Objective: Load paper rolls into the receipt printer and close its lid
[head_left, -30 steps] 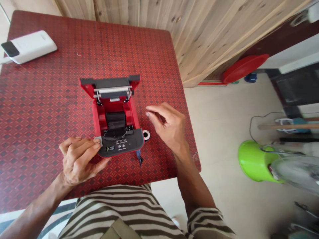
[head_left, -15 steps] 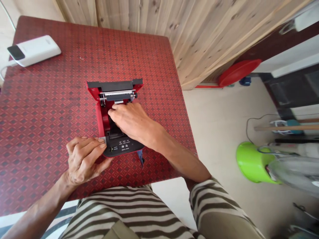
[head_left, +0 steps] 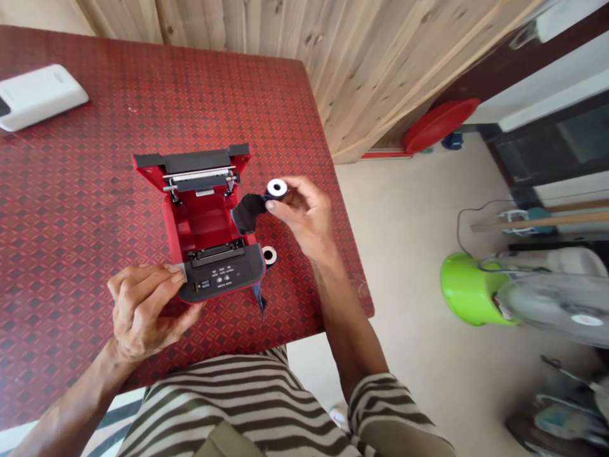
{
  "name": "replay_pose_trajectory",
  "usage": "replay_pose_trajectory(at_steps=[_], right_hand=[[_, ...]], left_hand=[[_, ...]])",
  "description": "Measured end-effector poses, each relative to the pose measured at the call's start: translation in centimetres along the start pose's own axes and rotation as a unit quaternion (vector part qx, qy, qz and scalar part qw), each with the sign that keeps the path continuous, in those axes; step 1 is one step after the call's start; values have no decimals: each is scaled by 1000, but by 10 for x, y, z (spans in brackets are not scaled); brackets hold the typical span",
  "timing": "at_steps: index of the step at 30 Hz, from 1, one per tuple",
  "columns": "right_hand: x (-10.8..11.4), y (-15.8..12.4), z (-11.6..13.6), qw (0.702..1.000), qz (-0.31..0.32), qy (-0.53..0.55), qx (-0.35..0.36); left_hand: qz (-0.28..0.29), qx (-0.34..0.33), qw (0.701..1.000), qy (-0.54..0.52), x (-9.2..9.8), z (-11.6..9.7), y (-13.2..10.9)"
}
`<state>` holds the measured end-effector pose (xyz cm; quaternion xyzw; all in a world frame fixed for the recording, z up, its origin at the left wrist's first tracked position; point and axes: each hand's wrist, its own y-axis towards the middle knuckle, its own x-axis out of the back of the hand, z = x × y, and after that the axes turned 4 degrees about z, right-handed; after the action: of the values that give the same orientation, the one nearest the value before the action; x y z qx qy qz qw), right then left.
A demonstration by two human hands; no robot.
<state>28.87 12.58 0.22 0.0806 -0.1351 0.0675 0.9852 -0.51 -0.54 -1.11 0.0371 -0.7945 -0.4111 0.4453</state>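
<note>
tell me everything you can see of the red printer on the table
The printer is a compact red and black plastic box on the table, its black-edged lid swung open away from the person. Its red compartment holds no roll. The black front panel carries small buttons and printed labels. The left hand holds a pale tab at the panel's left end.

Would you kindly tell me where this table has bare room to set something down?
Open room lies on the red patterned tabletop left of the open red printer, below the white power bank, and behind the printer. The printer's front is crowded by the left hand and a white-cored roll.
</note>
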Motion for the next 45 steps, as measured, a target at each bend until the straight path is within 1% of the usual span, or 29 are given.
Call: replay_pose_trajectory(at_steps=[2, 4, 7, 9, 11, 14, 15, 17, 19, 20, 22, 24, 26, 28, 30, 32, 34, 36, 38, 39, 42, 45], right_hand=[[-8, -1, -22, 998, 35, 39, -37], [-16, -4, -33, 995, 69, 42, -55], [-20, -8, -35, 995, 82, 7, -51], [-16, -11, -32, 995, 88, -9, -52], [-7, -18, -29, 995, 78, -16, -54], [12, -39, -20, 996, 40, -59, -47], [18, -47, -16, 995, 46, -80, -47], [23, -65, -8, 988, 91, -114, -55], [19, -79, -3, 983, 126, -124, -55], [14, -83, -1, 983, 125, -124, -48], [3, -88, 0, 987, 99, -122, -30], [-1, -88, 4, 991, 66, -117, -15], [4, -85, 18, 991, 59, -120, 0], [12, -76, 40, 986, 87, -136, 37], [16, -63, 67, 972, 129, -169, 106], [9, -46, 90, 945, 171, -220, 169], [-8, -30, 103, 906, 209, -302, 211], [-29, -15, 108, 855, 250, -389, 236], [-48, -5, 107, 813, 282, -448, 242], [-57, -1, 105, 799, 294, -467, 239], [-73, 9, 103, 772, 331, -500, 211], [-80, 20, 103, 759, 375, -508, 162]], left_hand=[[14, 17, 1000, 5, 2, 0, -3], [29, 29, 999, 9, 4, -2, -4], [37, 30, 999, 12, 5, -3, -3], [35, 33, 999, 15, 5, -3, -2], [30, 29, 999, 17, 5, -2, -3], [30, 33, 999, 13, 4, -2, -5], [35, 39, 999, 9, 4, -2, -5], [34, 41, 999, 2, 3, -2, -4], [26, 35, 999, 1, 3, -3, -2], [22, 31, 999, 3, 2, -3, -1], [13, 23, 1000, 11, 1, -3, 2], [5, 11, 1000, 17, 1, -3, 4], [3, 9, 1000, 18, 1, -4, 6], [2, 8, 1000, 13, 1, -5, 7], [4, 15, 1000, 7, 1, -5, 7], [0, 8, 1000, -2, 1, -5, 6], [1, 4, 1000, -2, 1, -5, 5], [2, 5, 1000, 4, 1, -5, 3], [10, 17, 1000, 7, 1, -7, 2], [10, 18, 1000, 5, 1, -7, 2], [9, 19, 1000, -4, 1, -8, 1], [11, 20, 1000, -10, 1, -9, -1]])
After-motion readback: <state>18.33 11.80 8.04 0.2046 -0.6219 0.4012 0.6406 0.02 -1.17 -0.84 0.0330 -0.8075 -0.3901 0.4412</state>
